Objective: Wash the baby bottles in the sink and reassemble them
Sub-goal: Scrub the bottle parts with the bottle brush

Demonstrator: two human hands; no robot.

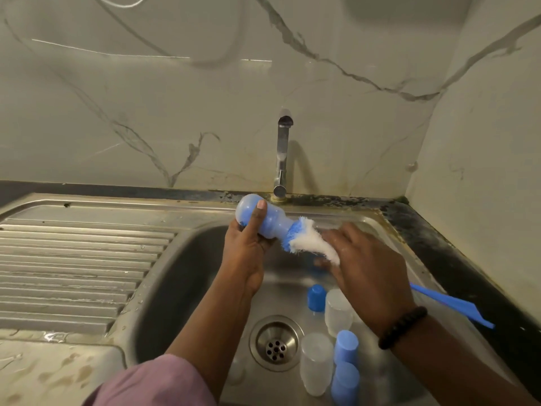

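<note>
**Now: brush at the bottle mouth**

Over the sink (187, 259), the left hand (244, 247) has its fingers clamped round a blue baby bottle (263, 219), held sideways. Right hand (363, 268) grips the bottle brush (304, 241), bristles at the bottle's mouth, blue handle trailing right. Caps and clear cups lie beside the drain (276, 342).
</note>
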